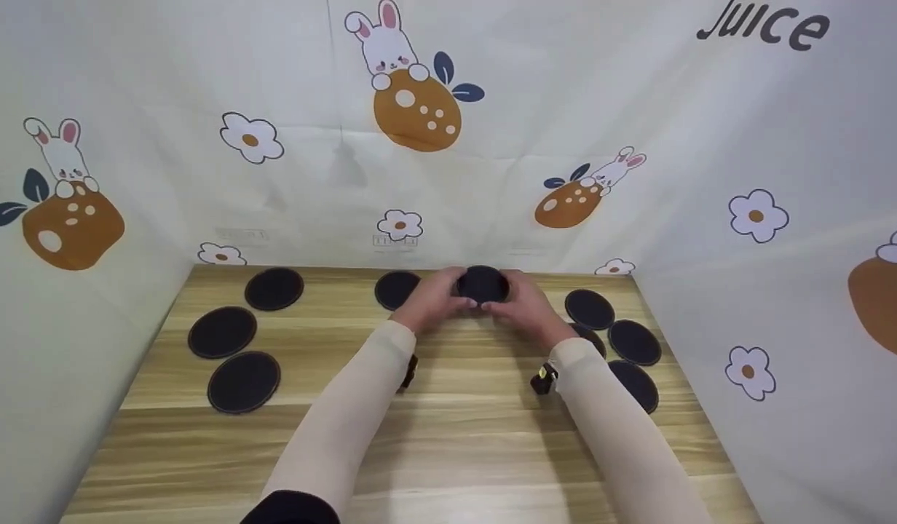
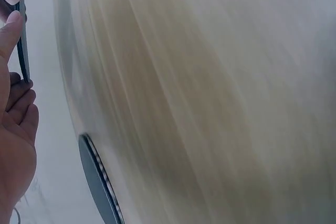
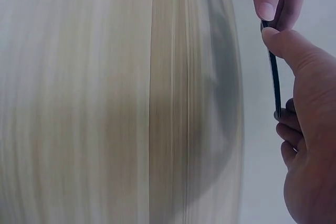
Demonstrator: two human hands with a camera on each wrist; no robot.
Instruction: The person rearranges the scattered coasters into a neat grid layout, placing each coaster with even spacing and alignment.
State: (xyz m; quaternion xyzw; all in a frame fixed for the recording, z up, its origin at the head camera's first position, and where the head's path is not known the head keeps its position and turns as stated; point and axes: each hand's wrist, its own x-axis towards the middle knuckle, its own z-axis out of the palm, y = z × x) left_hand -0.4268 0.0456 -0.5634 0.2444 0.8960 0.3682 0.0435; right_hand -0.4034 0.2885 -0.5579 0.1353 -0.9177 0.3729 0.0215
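Observation:
Both hands hold one round black coaster (image 1: pixel 483 284) between them, above the far edge of the wooden table. The left hand (image 1: pixel 435 297) grips its left side, thumb at the near edge. On the opposite side the right hand (image 1: pixel 525 302) pinches it, the two thumbs almost meeting. In the right wrist view the coaster (image 3: pixel 274 72) appears edge-on as a thin dark disc, raised off the table, with fingertips on its rim. Another black coaster (image 1: pixel 397 290) lies on the table just left of the left hand, partly hidden by it.
On the left of the wooden table (image 1: pixel 463 437) lie three black coasters (image 1: pixel 243 382). Several more coasters (image 1: pixel 634 342) form a cluster on the right, some partly covered by the right arm. A cloth printed with rabbits and flowers (image 1: pixel 303 196) hangs around the back and sides.

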